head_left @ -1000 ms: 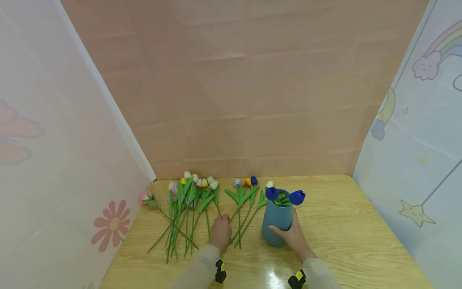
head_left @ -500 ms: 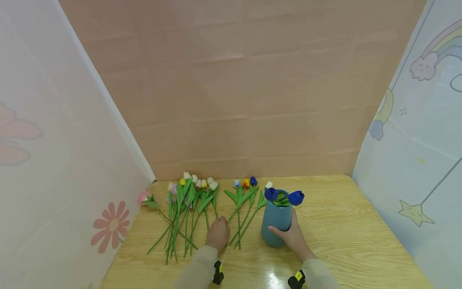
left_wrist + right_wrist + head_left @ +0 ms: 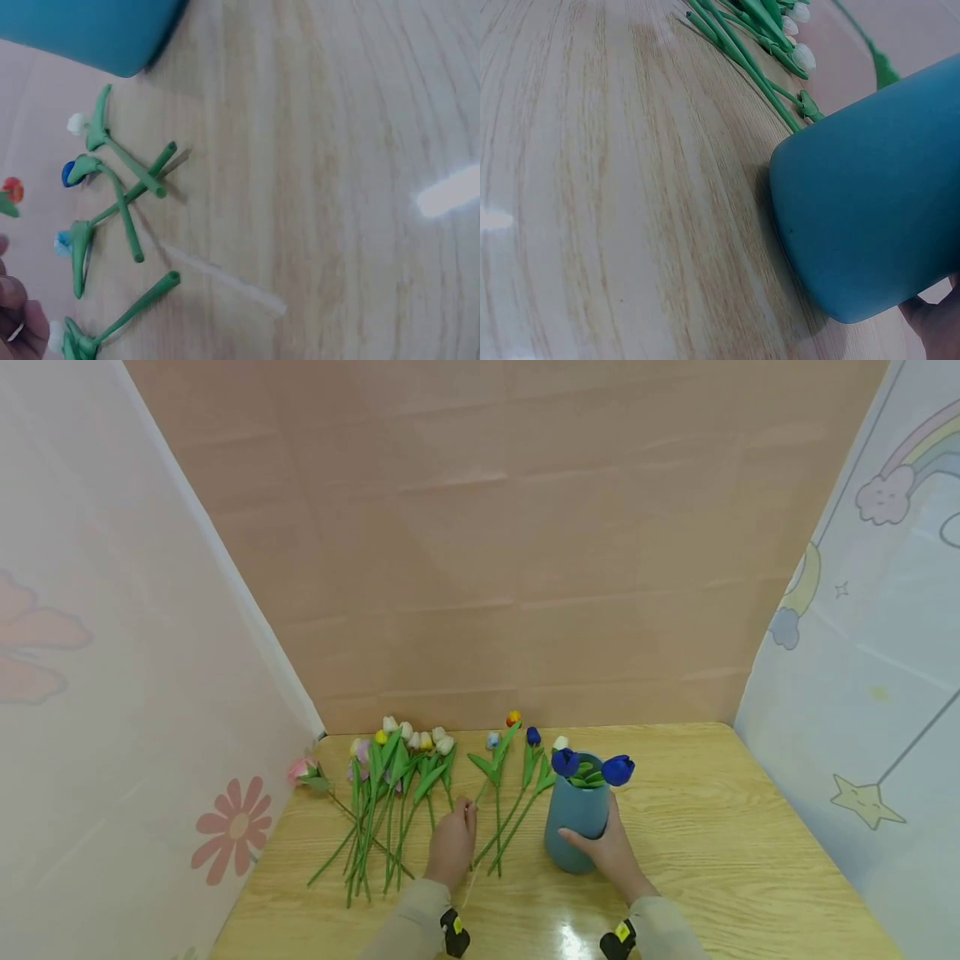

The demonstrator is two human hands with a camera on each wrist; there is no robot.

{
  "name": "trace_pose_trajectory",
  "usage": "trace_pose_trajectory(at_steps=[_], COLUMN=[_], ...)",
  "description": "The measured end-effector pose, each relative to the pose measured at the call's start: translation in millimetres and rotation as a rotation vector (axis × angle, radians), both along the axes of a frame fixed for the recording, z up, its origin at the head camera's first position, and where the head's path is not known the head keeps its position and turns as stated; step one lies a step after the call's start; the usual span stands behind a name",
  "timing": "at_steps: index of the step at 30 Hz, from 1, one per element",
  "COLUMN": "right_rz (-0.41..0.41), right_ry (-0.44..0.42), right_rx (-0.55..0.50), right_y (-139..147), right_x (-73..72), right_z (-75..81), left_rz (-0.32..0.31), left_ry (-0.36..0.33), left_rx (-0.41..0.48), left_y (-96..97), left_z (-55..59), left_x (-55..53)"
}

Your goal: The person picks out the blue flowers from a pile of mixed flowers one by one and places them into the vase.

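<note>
My left hand (image 3: 452, 843) pinches the stem of an orange-red tulip (image 3: 513, 718), its head raised above the others at the table's back edge. In the left wrist view, my fingers (image 3: 13, 292) show at the left edge, below the blurred orange-red bloom (image 3: 13, 187). On the right, my right hand (image 3: 615, 852) grips the side of a blue vase (image 3: 573, 827), which stands upright. Two dark blue tulips (image 3: 618, 770) lean out of its mouth. Between hand and vase lie a light blue tulip (image 3: 492, 740), a dark blue tulip (image 3: 533, 736) and a white tulip (image 3: 560, 742).
Several white, yellow and purple tulips (image 3: 401, 777) lie in an overlapping bunch left of my left hand. A pink rose (image 3: 302, 768) lies at the table's left edge. The wooden table (image 3: 720, 827) meets a brown backdrop (image 3: 480, 610) and printed side panels.
The orange-red tulip has risen from among the others, lifted by my left hand. The nearby dark blue tulip has shifted slightly right. My right hand and the vase stay put.
</note>
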State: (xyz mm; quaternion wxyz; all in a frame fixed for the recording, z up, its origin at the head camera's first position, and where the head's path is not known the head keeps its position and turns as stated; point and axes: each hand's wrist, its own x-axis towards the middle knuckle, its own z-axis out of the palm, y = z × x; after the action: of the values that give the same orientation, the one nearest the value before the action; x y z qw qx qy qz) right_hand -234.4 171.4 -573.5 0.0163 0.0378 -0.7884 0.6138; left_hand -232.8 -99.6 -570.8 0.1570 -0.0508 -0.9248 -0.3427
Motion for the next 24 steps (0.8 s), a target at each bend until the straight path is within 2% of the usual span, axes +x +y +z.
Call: trace_pose_trajectory(at_steps=[2,6,8,12,15,18,21,24], right_rz=[0.002,0.002,0.0,-0.004,-0.006,-0.005,-0.005,-0.006], right_ry=[-0.001,0.002,0.004,0.002,-0.004,-0.008,-0.01,-0.015], right_rx=[-0.001,0.003,0.006,0.007,0.005,0.004,0.006,0.003], right_y=[0,0,0,1,1,1,0,1], right_x=[0.6,0.9,0.9,0.7,0.8,1.0,1.1,1.4], right_z=[0.7,0.0,-0.7,-1.9,-1.7,-1.1,-0.8,-0.1], left_rz=[0.029,0.111,0.152,0.182,0.213,0.278,0.339,0.358], left_ry=[0.02,0.103,0.112,0.058,0.039,0.007,-0.07,-0.101], left_rx=[0.05,0.064,0.066,0.158,0.193,0.162,0.118,0.099], left_y=[-3.7,-15.2,-22.0,-35.9,-45.8,-55.8,-64.9,-70.9], left_z=[1.0,0.6,0.9,6.0,5.7,-0.4,-7.6,-11.5], left_x=[-1.0,-5.3,-6.6,-6.1,-6.0,-6.9,-7.3,-6.5])
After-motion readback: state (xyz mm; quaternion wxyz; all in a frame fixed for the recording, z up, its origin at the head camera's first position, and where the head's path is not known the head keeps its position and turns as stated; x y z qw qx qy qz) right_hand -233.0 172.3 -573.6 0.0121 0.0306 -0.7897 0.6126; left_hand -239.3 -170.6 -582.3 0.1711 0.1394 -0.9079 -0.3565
